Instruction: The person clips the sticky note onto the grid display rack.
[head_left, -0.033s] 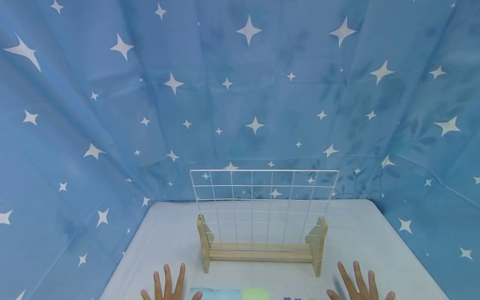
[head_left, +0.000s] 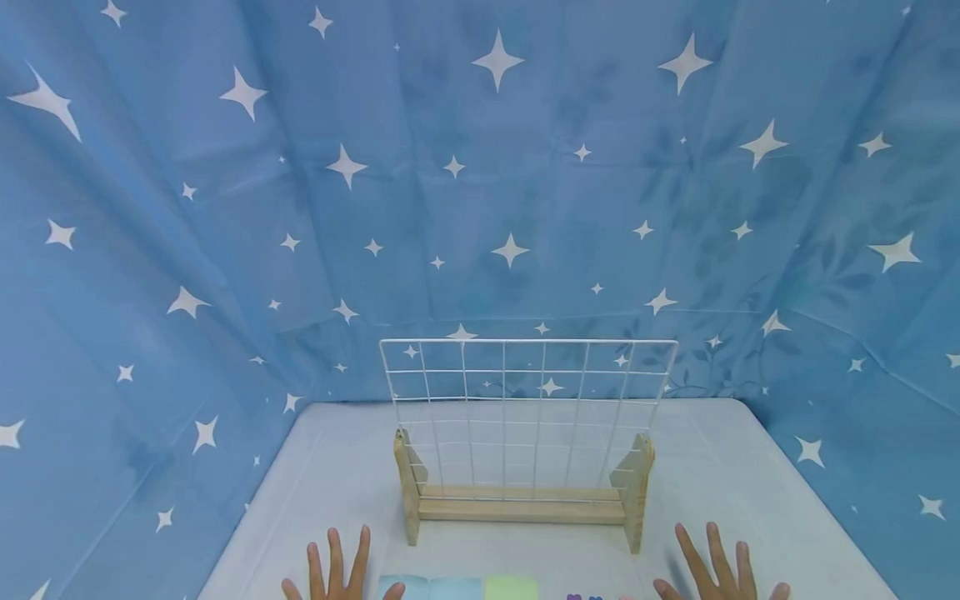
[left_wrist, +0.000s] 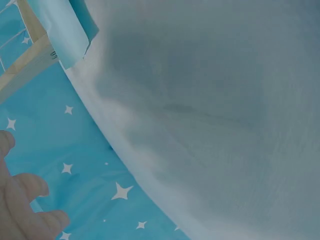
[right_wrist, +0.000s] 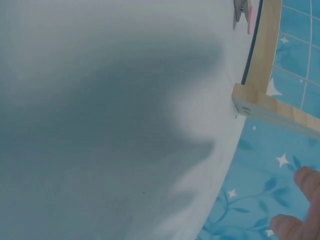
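Observation:
At the bottom of the head view my left hand [head_left: 341,583] and right hand [head_left: 722,583] are held with fingers spread, neither gripping anything. Between and beyond them stands a wooden stand [head_left: 521,512] carrying an upright white wire grid [head_left: 504,371]. Light blue sheets [head_left: 455,588] and a pale green one [head_left: 512,588] lie beside the left thumb, cut off by the frame edge. In the left wrist view a blue sheet [left_wrist: 62,32] has a raised edge. A clothespin [right_wrist: 242,11] with a pink part shows in the right wrist view.
A white table [head_left: 315,492] with rounded far corners lies under everything. Blue curtains [head_left: 420,208] with white stars enclose its back and sides. Small purple pieces [head_left: 573,597] and a pinkish one sit at the bottom edge, mostly cut off.

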